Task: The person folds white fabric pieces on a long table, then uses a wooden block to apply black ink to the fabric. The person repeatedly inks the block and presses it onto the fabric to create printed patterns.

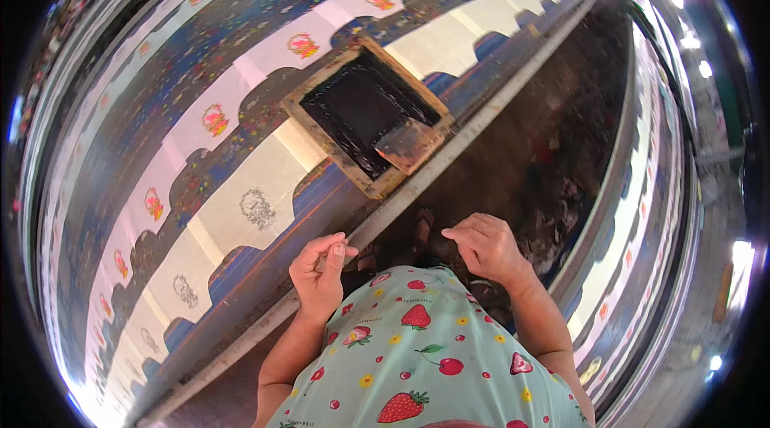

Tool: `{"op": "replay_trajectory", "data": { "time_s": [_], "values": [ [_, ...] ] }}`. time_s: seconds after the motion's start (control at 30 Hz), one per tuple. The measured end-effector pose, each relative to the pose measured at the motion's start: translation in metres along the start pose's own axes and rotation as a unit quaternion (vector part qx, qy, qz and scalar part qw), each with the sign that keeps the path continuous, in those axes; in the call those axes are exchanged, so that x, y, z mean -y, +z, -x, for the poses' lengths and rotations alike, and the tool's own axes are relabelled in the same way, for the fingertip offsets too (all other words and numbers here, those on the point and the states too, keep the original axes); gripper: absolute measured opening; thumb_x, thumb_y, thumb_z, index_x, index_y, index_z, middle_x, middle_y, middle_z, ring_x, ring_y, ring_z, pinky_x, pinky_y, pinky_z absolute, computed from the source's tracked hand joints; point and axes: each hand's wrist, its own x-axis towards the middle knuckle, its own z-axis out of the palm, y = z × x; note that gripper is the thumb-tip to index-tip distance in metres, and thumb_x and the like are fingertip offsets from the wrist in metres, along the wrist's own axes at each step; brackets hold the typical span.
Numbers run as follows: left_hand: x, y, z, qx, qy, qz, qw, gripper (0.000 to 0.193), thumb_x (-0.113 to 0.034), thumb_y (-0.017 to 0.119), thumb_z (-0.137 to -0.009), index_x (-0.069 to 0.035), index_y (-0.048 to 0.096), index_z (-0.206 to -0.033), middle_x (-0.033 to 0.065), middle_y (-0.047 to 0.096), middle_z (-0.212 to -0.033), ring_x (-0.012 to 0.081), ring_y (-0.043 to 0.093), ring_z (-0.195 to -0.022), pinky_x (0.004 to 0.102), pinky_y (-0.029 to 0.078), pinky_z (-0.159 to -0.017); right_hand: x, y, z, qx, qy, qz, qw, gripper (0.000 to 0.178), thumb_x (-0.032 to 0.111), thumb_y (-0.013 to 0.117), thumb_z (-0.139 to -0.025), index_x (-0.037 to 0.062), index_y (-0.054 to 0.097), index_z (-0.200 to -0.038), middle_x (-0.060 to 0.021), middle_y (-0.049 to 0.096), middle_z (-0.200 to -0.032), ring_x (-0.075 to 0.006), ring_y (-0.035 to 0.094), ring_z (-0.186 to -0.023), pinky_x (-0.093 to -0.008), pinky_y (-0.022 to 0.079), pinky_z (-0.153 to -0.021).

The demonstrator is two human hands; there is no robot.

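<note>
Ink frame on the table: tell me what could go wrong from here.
The wooden frame reaches the table's near ledge, with neither the left hand nor the right hand on it; a bump might shift it.
The dark, wet-looking ink could smear nearby pale fabric.
The flat block, at one corner, may slide farther in.

Screen-printing workshop: long paint-spotted table (228, 15), rows of printed fabric pieces (293, 149), wood-framed screen (329, 144) with dark ink (349, 103).

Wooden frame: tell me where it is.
In the head view's upper middle, the wooden frame lies on the long table by its near edge, beyond the left hand and right hand.
</note>
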Motion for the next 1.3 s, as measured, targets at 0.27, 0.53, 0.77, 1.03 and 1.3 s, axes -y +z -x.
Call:
{"op": "replay_trajectory", "data": {
  "time_s": [0.27, 0.53, 0.77, 1.03, 1.3],
  "values": [
    [0.028, 0.068, -0.070, -0.173, 0.147, -0.100, 0.969, 0.025, 0.003, 0.073, -0.109, 0.002, 0.078, -0.133, 0.0173, 0.079, -0.137, 0.0235, 0.074, -0.129, 0.0387, 0.056, -0.114, -0.114, -0.026, -0.066, 0.040, -0.102, -0.081, 0.991, 0.016, 0.007, 0.093, -0.086, 0.0063, 0.078, -0.093, -0.0076, 0.078, -0.090, -0.0310, 0.077, -0.081, -0.0429, 0.063, -0.074],
    [0.034, 0.116, -0.126, -0.280, 0.136, -0.372, 0.875, 0.057, 0.000, 0.078, -0.100, -0.005, 0.068, -0.156, 0.0206, 0.061, -0.169, 0.0351, 0.059, -0.156, 0.0452, 0.045, -0.129, -0.224, -0.079, -0.080, 0.008, -0.065, -0.195, 0.979, 0.013, 0.004, 0.091, -0.089, 0.0039, 0.078, -0.092, -0.0102, 0.078, -0.089, -0.0323, 0.077, -0.080, -0.0422, 0.063, -0.073],
    [0.047, 0.113, -0.139, -0.301, 0.090, -0.421, 0.851, 0.068, 0.000, 0.079, -0.097, -0.006, 0.062, -0.162, 0.0247, 0.057, -0.172, 0.0416, 0.056, -0.158, 0.0496, 0.046, -0.128, -0.255, -0.075, -0.106, 0.014, -0.085, -0.234, 0.968, 0.013, 0.000, 0.090, -0.089, 0.0033, 0.079, -0.096, -0.0113, 0.078, -0.089, -0.0322, 0.077, -0.080, -0.0424, 0.062, -0.072],
    [0.058, 0.112, -0.145, -0.286, 0.074, -0.377, 0.878, 0.073, 0.009, 0.076, -0.089, -0.007, 0.065, -0.159, 0.0266, 0.055, -0.172, 0.0435, 0.054, -0.160, 0.0505, 0.045, -0.130, -0.240, -0.046, -0.136, 0.063, -0.093, -0.215, 0.970, 0.015, 0.002, 0.089, -0.092, 0.0047, 0.078, -0.102, -0.0098, 0.080, -0.103, -0.0323, 0.078, -0.093, -0.0431, 0.063, -0.082],
    [0.070, 0.115, -0.144, -0.309, 0.071, -0.295, 0.901, 0.065, 0.016, 0.068, -0.081, -0.006, 0.076, -0.141, 0.0246, 0.053, -0.175, 0.0401, 0.053, -0.162, 0.0478, 0.043, -0.131, -0.233, -0.021, -0.150, 0.126, 0.048, -0.188, 0.973, 0.045, 0.006, 0.083, -0.099, 0.0071, 0.071, -0.143, -0.0214, 0.065, -0.152, -0.0418, 0.065, -0.142, -0.0482, 0.054, -0.119]
  ]
}}
